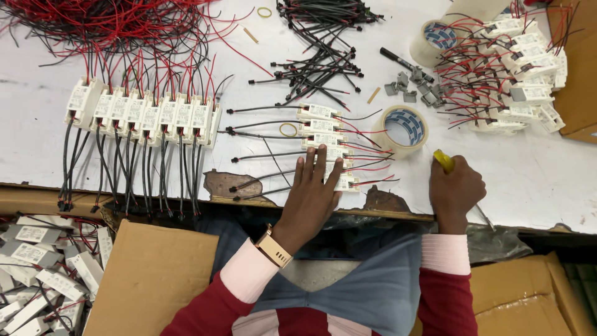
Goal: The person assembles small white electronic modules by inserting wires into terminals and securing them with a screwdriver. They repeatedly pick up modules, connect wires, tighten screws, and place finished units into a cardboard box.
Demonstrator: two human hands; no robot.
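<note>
Our left hand (313, 186) lies flat, fingers spread, pressing the nearest white boxes (328, 146) in a short stack on the table (528, 174); our right hand (456, 190) is fisted round a yellow-handled tool (444, 160). We judge the boxes are being steadied for tooling. Beyond lie tape (404, 126) and black leads (320, 68).

White rectangular labels (142, 116) top the white modules across the table, including those under the left hand (309, 193), with brown cartons (152, 277) below and a box (575, 62) far right.
</note>
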